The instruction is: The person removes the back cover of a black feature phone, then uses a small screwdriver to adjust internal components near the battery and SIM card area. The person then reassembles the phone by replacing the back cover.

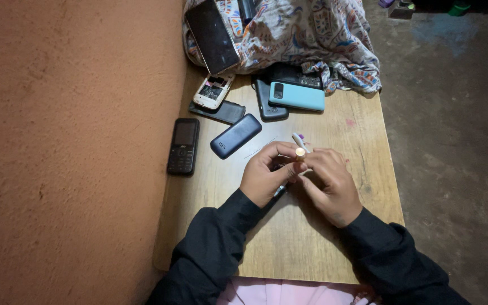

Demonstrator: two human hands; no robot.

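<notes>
head view: we look down at our left hand (268,175) and right hand (330,183), pressed together over the wooden bench (289,243). both pinch a small cylinder (300,152) with a tan tip, held upright between the fingertips, and a white stick (299,140) pokes out just behind it. we judge the step a fine fitting or twisting of this piece; any further move would call for a steady, close grip. beyond the left hand lie a dark blue case (235,135) and a black keypad phone (183,146); a teal phone (296,96) sits farther off.
</notes>
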